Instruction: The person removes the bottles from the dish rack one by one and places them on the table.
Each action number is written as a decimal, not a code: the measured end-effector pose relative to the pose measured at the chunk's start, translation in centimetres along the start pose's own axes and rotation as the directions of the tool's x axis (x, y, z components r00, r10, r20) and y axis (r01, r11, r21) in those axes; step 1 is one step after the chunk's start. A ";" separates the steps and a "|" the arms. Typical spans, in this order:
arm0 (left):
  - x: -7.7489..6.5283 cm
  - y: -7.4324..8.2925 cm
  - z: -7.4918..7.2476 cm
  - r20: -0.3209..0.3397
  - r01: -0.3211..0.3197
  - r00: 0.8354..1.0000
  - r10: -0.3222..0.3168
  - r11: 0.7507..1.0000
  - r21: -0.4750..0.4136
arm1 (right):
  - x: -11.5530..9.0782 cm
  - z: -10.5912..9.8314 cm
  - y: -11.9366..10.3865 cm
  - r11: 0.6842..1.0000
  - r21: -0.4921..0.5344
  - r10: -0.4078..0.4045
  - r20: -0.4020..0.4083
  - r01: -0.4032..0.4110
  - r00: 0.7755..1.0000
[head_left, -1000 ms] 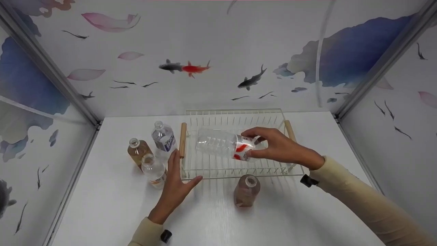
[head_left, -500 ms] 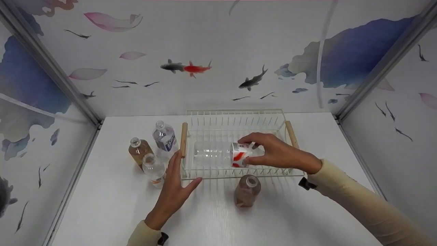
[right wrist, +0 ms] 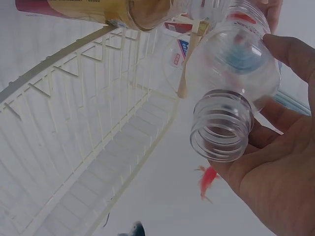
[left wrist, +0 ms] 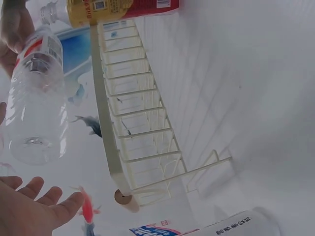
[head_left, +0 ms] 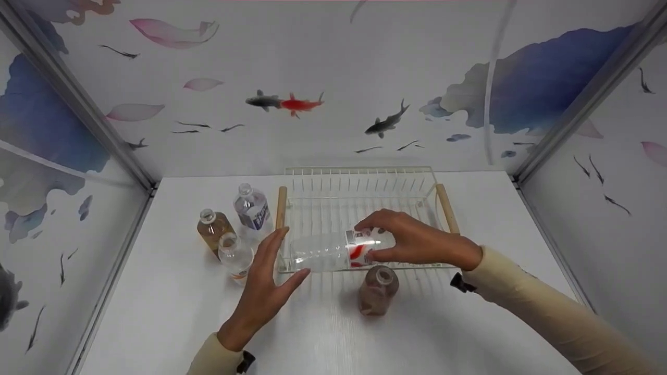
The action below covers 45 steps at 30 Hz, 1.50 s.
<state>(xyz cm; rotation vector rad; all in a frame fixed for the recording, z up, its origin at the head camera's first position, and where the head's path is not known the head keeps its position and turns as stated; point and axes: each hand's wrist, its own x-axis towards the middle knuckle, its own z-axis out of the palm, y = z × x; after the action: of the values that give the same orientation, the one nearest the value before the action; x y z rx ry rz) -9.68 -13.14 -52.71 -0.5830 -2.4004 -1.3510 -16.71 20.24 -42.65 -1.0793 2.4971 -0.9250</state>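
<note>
A clear, capless plastic bottle [head_left: 319, 252] with a red and white label lies sideways over the front part of a cream wire basket [head_left: 359, 167]. My right hand [head_left: 419, 240] grips it near the neck end, thumb on one side and fingers on the other. In the right wrist view the open threaded neck [right wrist: 221, 125] points toward the camera. Just past the bottle's base is my left hand [head_left: 263, 286], fingers straight and thumb spread, holding nothing. The left wrist view shows a gap between those fingertips [left wrist: 74, 201] and the bottle base.
Wooden handles [head_left: 447, 208] top the basket's two ends. A brownish bottle [head_left: 378, 294] stands at its front. Left of the basket stand an amber bottle [head_left: 213, 229], a blue-labelled clear bottle [head_left: 252, 208] and an orange-labelled one [head_left: 235, 258]. Printed walls [head_left: 333, 62] enclose the table.
My right hand has brought the bottle from the basket's middle toward its front edge and slightly left, staying closed around it. My left hand has stayed nearly in place.
</note>
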 end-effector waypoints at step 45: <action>3.1 4.9 1.2 0.466 0.059 0.878 -0.112 0.990 0.126 | -0.1 1.2 -3.9 0.974 -0.184 -0.118 0.104 0.136 0.987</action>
<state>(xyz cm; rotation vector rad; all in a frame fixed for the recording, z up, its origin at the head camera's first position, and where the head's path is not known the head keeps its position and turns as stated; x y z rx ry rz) -10.02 -9.25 -48.32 -0.8713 -2.8968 -1.2068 -13.89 17.69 -41.03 -1.3237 2.5032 -0.6602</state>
